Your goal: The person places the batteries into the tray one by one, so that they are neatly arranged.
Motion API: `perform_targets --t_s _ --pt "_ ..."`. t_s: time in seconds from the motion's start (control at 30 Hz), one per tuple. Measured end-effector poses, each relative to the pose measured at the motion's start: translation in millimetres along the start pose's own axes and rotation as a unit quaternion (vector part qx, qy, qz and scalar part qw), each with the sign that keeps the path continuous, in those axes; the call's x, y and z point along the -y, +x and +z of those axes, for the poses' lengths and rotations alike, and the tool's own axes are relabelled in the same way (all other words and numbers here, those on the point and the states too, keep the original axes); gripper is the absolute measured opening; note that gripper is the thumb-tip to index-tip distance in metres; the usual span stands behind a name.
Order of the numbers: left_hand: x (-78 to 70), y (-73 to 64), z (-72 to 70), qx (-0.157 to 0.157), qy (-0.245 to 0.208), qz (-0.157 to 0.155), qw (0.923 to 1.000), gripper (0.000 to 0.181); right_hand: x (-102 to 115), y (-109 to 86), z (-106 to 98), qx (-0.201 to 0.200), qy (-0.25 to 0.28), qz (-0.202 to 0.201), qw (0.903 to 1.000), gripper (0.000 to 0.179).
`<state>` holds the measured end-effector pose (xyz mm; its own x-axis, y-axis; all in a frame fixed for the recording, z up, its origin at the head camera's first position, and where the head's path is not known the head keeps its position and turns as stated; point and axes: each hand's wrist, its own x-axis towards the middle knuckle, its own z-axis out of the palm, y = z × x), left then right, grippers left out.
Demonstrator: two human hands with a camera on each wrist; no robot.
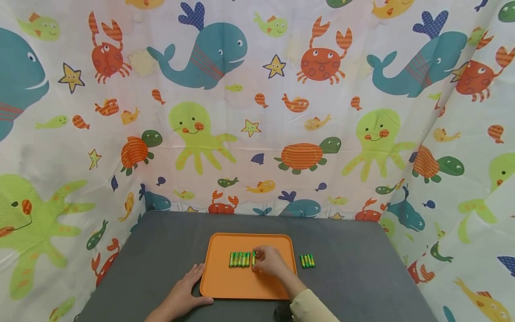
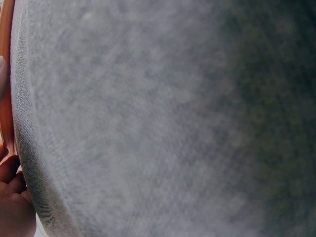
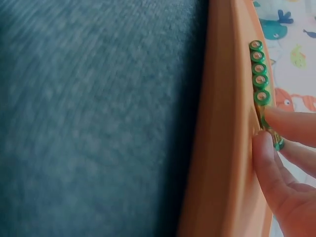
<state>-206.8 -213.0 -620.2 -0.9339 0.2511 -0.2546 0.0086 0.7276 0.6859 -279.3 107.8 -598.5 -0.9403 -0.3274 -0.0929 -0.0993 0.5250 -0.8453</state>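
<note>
An orange tray (image 1: 225, 286) lies on the grey table. Green and yellow batteries (image 1: 239, 260) form a side-by-side row on it, their ends showing in the right wrist view. At the row's right end, my right hand (image 1: 270, 263) pinches one more battery (image 1: 253, 258) between thumb and fingers, close over the tray. My left hand (image 1: 183, 290) rests at the tray's near left corner, fingers along the left rim and thumb by the front edge. The left wrist view catches only part of that hand (image 2: 15, 207) beside the orange rim (image 2: 5, 113).
Several more batteries (image 1: 307, 261) lie side by side on the grey table (image 1: 342, 277), right of the tray. A curtain (image 1: 249, 134) printed with sea animals surrounds the table at the back and sides. Something dark (image 1: 283, 313) shows by the right sleeve.
</note>
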Motion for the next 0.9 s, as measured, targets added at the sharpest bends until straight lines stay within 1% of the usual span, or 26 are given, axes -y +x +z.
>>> perform_targets --t_s 0.17,0.43,0.7,0.9 --pt "1.3 0.5 1.1 0.0 -0.001 0.008 1.0 0.116 1 3.1 6 -0.004 -0.016 -0.01 0.9998 0.053" --pt "1.8 1.9 0.8 0.0 0.003 0.002 1.0 0.117 2 6.1 10 -0.006 -0.038 -0.003 0.9992 0.057" --pt "0.7 3.4 1.7 -0.005 0.005 0.003 1.0 0.117 5 2.0 2 -0.002 -0.02 0.0 0.9998 0.065" --pt "0.2 2.6 1.0 0.002 -0.003 0.005 1.0 0.117 4 -4.0 -7 0.0 -0.007 -0.001 1.0 0.067"
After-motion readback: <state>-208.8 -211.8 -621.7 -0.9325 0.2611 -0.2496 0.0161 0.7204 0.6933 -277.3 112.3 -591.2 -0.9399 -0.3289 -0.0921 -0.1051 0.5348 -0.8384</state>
